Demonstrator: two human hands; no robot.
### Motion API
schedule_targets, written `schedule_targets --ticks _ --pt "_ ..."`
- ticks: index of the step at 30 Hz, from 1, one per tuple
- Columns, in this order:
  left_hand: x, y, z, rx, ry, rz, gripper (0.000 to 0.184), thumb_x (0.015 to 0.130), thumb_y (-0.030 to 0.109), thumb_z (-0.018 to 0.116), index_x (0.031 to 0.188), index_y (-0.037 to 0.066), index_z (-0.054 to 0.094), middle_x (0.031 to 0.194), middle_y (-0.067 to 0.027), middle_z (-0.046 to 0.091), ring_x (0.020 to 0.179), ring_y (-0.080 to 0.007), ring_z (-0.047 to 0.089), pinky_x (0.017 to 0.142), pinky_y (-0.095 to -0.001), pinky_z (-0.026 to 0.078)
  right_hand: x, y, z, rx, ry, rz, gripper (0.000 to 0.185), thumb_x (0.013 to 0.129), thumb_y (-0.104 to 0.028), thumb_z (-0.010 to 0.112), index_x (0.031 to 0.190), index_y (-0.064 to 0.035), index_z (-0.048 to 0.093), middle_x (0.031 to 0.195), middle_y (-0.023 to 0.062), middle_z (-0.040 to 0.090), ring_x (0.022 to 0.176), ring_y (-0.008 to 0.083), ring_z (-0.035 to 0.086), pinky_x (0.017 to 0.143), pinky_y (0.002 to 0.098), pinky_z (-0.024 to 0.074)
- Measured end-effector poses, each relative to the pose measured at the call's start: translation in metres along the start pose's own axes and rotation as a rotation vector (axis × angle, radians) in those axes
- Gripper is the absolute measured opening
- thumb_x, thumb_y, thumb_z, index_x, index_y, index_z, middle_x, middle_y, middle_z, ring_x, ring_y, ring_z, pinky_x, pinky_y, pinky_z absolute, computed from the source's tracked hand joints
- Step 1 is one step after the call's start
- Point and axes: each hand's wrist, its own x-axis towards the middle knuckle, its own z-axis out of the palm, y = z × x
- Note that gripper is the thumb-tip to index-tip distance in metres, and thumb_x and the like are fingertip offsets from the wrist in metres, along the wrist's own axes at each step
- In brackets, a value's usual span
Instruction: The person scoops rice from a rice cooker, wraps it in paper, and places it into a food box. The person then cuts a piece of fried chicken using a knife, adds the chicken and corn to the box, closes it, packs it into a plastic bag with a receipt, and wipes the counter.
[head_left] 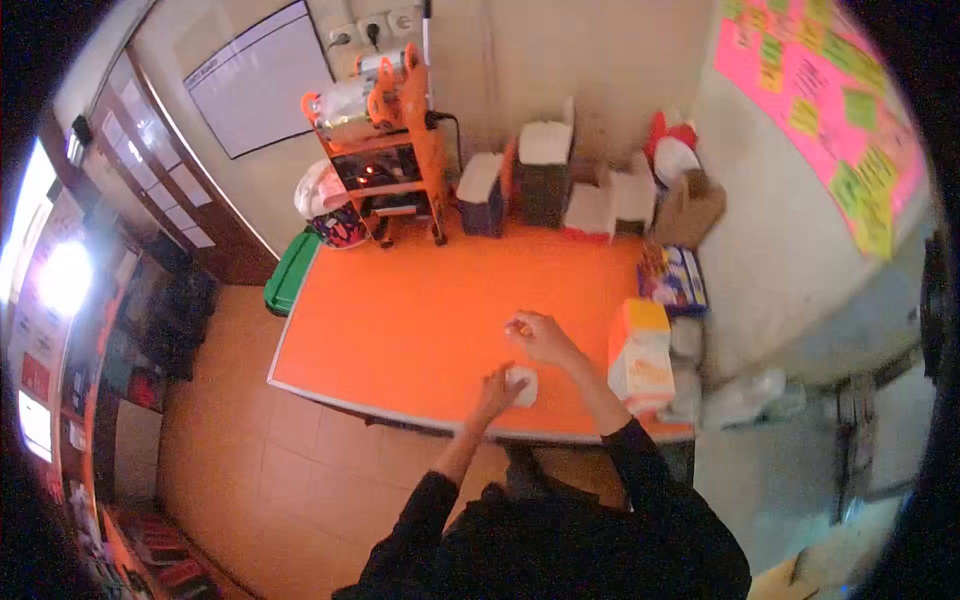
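My left hand (494, 393) is at the near edge of the orange table, its fingers closed against the side of a small white object (524, 388). That object has a rounded outline and may be a cup or small tub; its exact kind is too blurred to tell. Just above and to the right, my right hand (541, 338) hovers over the table with its fingers curled together. Whatever the right fingers may pinch is too small to make out.
An orange-framed machine with film rolls (375, 150) stands at the back of the table (400, 310). Boxes (545, 170) and a brown paper bag (688, 208) line the wall. A white-and-orange carton (642, 355) is at the right. A green bin (292, 272) stands off the left edge.
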Motion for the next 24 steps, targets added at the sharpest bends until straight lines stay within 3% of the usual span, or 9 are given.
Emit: schedule_targets --ticks 3,7,9,11,15,17,18,22,24 --pt "0.007 -0.008 -0.011 0.432 -0.015 0.090 0.064 0.077 0.047 0.065 0.125 0.009 0.045 0.122 -0.0243 0.048 0.107 -0.0367 0.048 0.094 -0.0510 0.030 0.111 0.004 -0.006 -0.208 -0.092 -0.038 0.020 0.084 -0.013 0.057 0.100 -0.0012 0.060 0.085 0.0118 0.063 0.081 0.0266 0.063 0.072 0.0370 0.0498" --pt "0.051 -0.011 -0.050 0.464 0.057 0.150 0.060 0.082 0.040 0.061 0.126 0.004 0.043 0.126 -0.0263 0.043 0.109 -0.0378 0.045 0.093 -0.0488 0.033 0.253 0.020 0.007 -0.665 0.132 -0.212 0.022 0.081 -0.012 0.058 0.100 -0.0022 0.060 0.098 0.0139 0.060 0.088 0.0338 0.059 0.076 0.0420 0.0490" --pt "0.101 -0.014 -0.073 0.174 0.206 0.255 0.058 0.085 0.028 0.059 0.130 -0.001 0.038 0.130 -0.0261 0.040 0.114 -0.0406 0.042 0.096 -0.0475 0.035 0.311 0.030 0.002 -0.896 0.192 -0.232 0.024 0.081 -0.013 0.059 0.102 -0.0028 0.060 0.104 0.0141 0.059 0.091 0.0333 0.059 0.077 0.0416 0.0492" --pt "0.155 0.005 -0.102 0.241 0.255 0.252 0.051 0.084 0.013 0.057 0.129 -0.003 0.038 0.133 -0.0247 0.036 0.120 -0.0404 0.037 0.100 -0.0462 0.033 0.358 0.041 0.000 -1.169 -0.303 0.072 0.032 0.077 -0.011 0.062 0.108 -0.0040 0.058 0.111 0.0141 0.056 0.094 0.0309 0.059 0.077 0.0405 0.0502" --pt "0.249 0.056 -0.165 0.225 0.340 0.499 0.073 0.079 0.010 0.057 0.141 -0.002 0.019 0.147 -0.0225 0.018 0.134 -0.0405 0.020 0.107 -0.0491 0.025 0.379 0.044 -0.023 -1.129 -0.479 0.228 0.034 0.073 -0.007 0.064 0.107 -0.0033 0.060 0.110 0.0145 0.057 0.096 0.0289 0.060 0.076 0.0407 0.0502" --pt "0.288 0.051 -0.166 0.405 0.350 0.492 0.076 0.077 0.009 0.057 0.142 -0.001 0.017 0.148 -0.0211 0.015 0.135 -0.0399 0.019 0.107 -0.0523 0.024 0.381 0.055 -0.027 -1.171 -0.519 0.192 0.023 0.081 -0.013 0.058 0.103 -0.0081 0.065 0.102 0.0121 0.062 0.093 0.0283 0.062 0.074 0.0431 0.0500" --pt "0.299 0.047 -0.162 0.614 0.357 0.478 0.079 0.075 0.008 0.057 0.142 -0.001 0.015 0.149 -0.0197 0.012 0.136 -0.0393 0.017 0.107 -0.0556 0.022 0.374 0.062 -0.028 -1.126 -0.448 0.103 0.022 0.081 -0.015 0.058 0.101 -0.0107 0.065 0.101 0.0119 0.062 0.091 0.0292 0.062 0.073 0.0439 0.0500" --pt "0.314 0.052 -0.140 0.441 0.265 0.424 0.078 0.073 0.007 0.056 0.142 0.002 0.019 0.150 -0.0172 0.010 0.136 -0.0382 0.018 0.105 -0.0601 0.020 0.370 0.080 -0.035 -1.102 -0.346 0.123 0.024 0.072 -0.008 0.061 0.096 -0.0072 0.063 0.099 0.0146 0.060 0.097 0.0315 0.059 0.076 0.0434 0.0497" --pt "0.316 0.055 -0.135 0.334 0.243 0.436 0.074 0.077 0.000 0.051 0.145 0.009 0.021 0.152 -0.0111 0.007 0.138 -0.0383 0.008 0.104 -0.0637 0.018 0.366 0.078 -0.048 -1.104 -0.263 0.048 0.021 0.073 -0.012 0.060 0.093 -0.0079 0.064 0.095 0.0140 0.062 0.093 0.0326 0.060 0.076 0.0438 0.0495"
